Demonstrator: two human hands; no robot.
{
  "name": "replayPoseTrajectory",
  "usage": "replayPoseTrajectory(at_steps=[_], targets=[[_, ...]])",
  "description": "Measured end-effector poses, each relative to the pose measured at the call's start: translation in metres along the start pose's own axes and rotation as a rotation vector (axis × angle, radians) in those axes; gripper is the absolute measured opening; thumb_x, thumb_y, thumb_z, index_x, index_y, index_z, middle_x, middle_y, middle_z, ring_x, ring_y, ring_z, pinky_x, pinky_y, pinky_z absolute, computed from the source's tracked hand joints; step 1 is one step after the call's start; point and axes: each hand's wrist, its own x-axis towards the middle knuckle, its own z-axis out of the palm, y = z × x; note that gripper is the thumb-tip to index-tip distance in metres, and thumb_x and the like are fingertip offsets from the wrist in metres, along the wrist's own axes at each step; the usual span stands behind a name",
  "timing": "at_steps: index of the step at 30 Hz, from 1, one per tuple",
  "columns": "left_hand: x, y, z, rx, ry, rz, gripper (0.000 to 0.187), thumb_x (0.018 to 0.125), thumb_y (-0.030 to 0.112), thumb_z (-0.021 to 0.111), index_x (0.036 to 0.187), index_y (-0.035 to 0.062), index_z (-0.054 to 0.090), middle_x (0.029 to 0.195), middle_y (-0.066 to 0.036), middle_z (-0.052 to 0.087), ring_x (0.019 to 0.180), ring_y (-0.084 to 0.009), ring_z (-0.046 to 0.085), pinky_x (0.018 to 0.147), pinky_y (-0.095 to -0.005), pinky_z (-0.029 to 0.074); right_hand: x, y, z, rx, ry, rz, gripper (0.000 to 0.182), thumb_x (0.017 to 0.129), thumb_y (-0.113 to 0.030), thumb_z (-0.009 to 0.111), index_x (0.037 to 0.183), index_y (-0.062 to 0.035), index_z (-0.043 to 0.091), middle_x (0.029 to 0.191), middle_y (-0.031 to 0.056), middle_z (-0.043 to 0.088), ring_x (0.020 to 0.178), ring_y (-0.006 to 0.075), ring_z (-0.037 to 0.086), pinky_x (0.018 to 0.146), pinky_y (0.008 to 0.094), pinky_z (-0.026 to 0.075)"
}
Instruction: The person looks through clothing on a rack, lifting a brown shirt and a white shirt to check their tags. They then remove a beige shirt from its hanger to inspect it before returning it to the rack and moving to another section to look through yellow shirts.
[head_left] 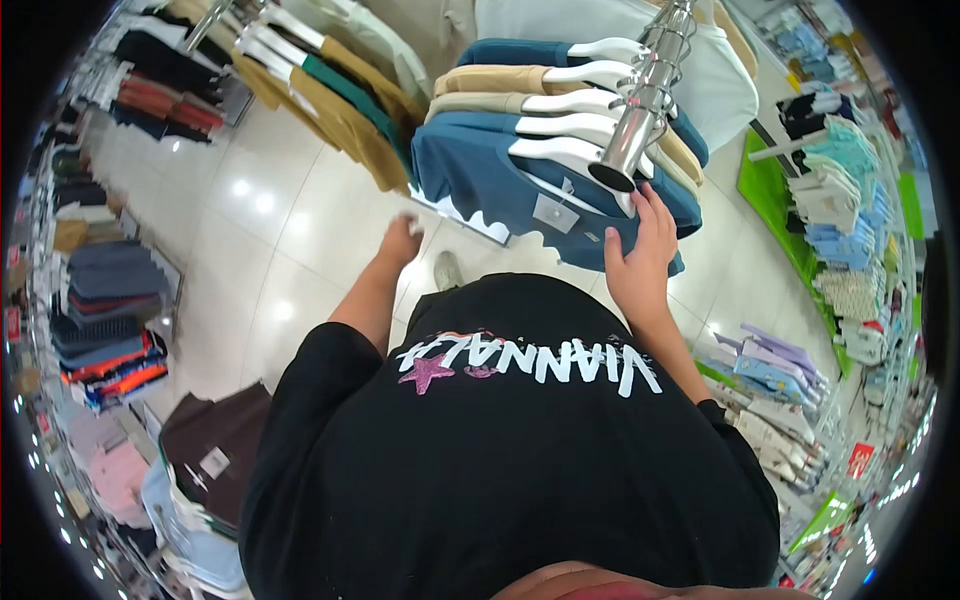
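Note:
Several shirts hang on white hangers from a metal rail (640, 120) at the upper centre. My right hand (645, 245) is at the front blue shirt (480, 180), its fingers on the collar by the end of the white hanger (570, 152) and its thumb apart from them. A white tag (555, 213) shows at that shirt's neck. My left hand (403, 238) hangs over the floor, left of the blue shirt and touching no garment. Its fingers look curled but are blurred.
Mustard and green shirts (335, 110) hang to the upper left. A dark brown shirt (215, 445) is at the lower left. Racks of folded and hung clothes line both sides, with a green display base (775, 215) on the right. Pale floor tiles (240, 250) lie between them.

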Motion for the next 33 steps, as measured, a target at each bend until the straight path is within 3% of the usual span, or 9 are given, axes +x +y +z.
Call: replayPoseTrajectory(at_steps=[3,4,6,11,16,20,25,27,33], targets=[[-0.108,-0.106,0.088,0.611,-0.954,0.298,0.033,0.094,0.031,0.068,0.100,-0.0009,0.075,0.105,-0.023,0.073,0.102,-0.0403,0.069,0.096,-0.0496,0.053,-0.018,0.020,-0.016,0.084,0.062,-0.185,0.049,0.081,-0.005,0.069,0.129,-0.0086,0.061,0.148,0.0168,0.051,0.136,0.0399,0.044,0.115,0.0484,0.029],[-0.158,-0.122,0.086,0.524,-1.036,0.030,0.033,0.092,0.033,0.071,0.102,0.0023,0.076,0.104,-0.020,0.075,0.101,-0.0382,0.071,0.095,-0.0491,0.053,-0.025,0.024,-0.012,0.157,0.080,-0.297,0.041,0.080,-0.003,0.068,0.121,-0.0085,0.064,0.143,0.0159,0.053,0.133,0.0397,0.046,0.114,0.0480,0.031],[-0.242,-0.071,0.069,0.252,-0.887,-0.404,0.045,0.086,0.033,0.075,0.123,0.0068,0.070,0.119,-0.021,0.072,0.116,-0.0383,0.067,0.098,-0.0472,0.052,-0.025,0.030,-0.014,0.261,0.096,-0.467,0.027,0.076,0.003,0.068,0.099,-0.0090,0.070,0.128,0.0122,0.061,0.124,0.0387,0.051,0.107,0.0469,0.038],[-0.364,-0.038,0.087,-0.145,-0.440,-0.576,0.035,0.090,0.030,0.066,0.114,0.0037,0.069,0.117,-0.023,0.071,0.112,-0.0413,0.067,0.094,-0.0484,0.052,-0.016,0.013,0.007,0.484,-0.119,-0.672,0.026,0.073,0.007,0.066,0.093,-0.0084,0.069,0.111,0.0100,0.066,0.111,0.0352,0.058,0.097,0.0446,0.046],[-0.357,0.042,0.037,-0.494,0.203,-0.664,0.028,0.101,0.028,0.059,0.105,0.0015,0.067,0.095,-0.016,0.073,0.087,-0.0295,0.070,0.079,-0.0403,0.054,-0.005,-0.060,0.033,0.812,-0.744,-0.693,0.015,0.084,0.007,0.063,0.096,-0.0016,0.067,0.097,0.0116,0.067,0.092,0.0279,0.064,0.085,0.0367,0.050],[-0.330,0.137,-0.092,-0.890,0.488,-0.395,0.018,0.104,0.020,0.055,0.094,0.0051,0.059,0.078,0.002,0.056,0.075,-0.0100,0.052,0.070,-0.0290,0.047,-0.009,-0.138,0.039,0.883,-1.163,-0.609,0.006,0.095,-0.003,0.061,0.098,-0.0005,0.065,0.096,0.0089,0.066,0.091,0.0200,0.062,0.085,0.0317,0.048],[-0.350,0.148,-0.181,-0.652,0.546,0.090,0.026,0.097,0.016,0.064,0.077,0.0039,0.055,0.071,-0.005,0.052,0.067,-0.0187,0.050,0.065,-0.0351,0.043,-0.028,-0.216,0.059,0.899,-1.548,-0.649,0.016,0.099,-0.014,0.061,0.090,-0.0010,0.059,0.088,0.0055,0.061,0.084,0.0177,0.057,0.081,0.0309,0.046],[-0.366,0.129,-0.199,-0.636,0.495,0.040,0.035,0.093,0.018,0.068,0.069,0.0039,0.048,0.070,-0.011,0.053,0.065,-0.0283,0.049,0.063,-0.0395,0.042,-0.038,-0.253,0.070,0.870,-1.631,-0.675,0.020,0.099,-0.017,0.062,0.086,-0.0019,0.056,0.084,0.0047,0.058,0.081,0.0169,0.054,0.079,0.0312,0.045],[-0.422,0.039,-0.236,-0.689,0.673,-0.081,0.039,0.093,0.019,0.068,0.067,0.0036,0.043,0.063,-0.009,0.047,0.060,-0.0261,0.045,0.059,-0.0397,0.038,-0.086,-0.386,0.112,0.719,-1.761,-0.905,0.023,0.097,-0.015,0.063,0.081,-0.0012,0.054,0.080,0.0040,0.057,0.077,0.0164,0.052,0.074,0.0314,0.044]])
